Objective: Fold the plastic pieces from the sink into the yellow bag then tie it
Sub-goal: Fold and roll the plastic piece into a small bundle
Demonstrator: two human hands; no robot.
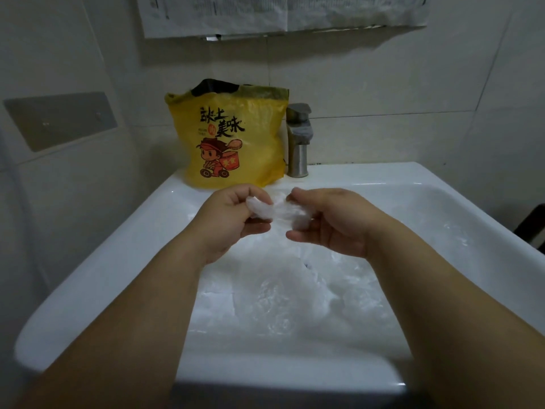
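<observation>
A small crumpled piece of clear plastic (278, 212) hangs between both hands above the white sink (124, 249). My left hand (233, 219) pinches its left end and my right hand (330, 222) pinches its right end. More clear plastic pieces (295, 296) lie bunched in the sink basin below my forearms. The yellow bag (236, 137) with a cartoon print stands upright on the sink's back ledge, its mouth open and something dark showing inside.
A metal faucet (298, 140) stands just right of the yellow bag. Tiled wall surrounds the sink, with a grey plate (59, 121) at left and paper sheets (280, 11) taped above. A dark object (532, 225) shows at the right edge.
</observation>
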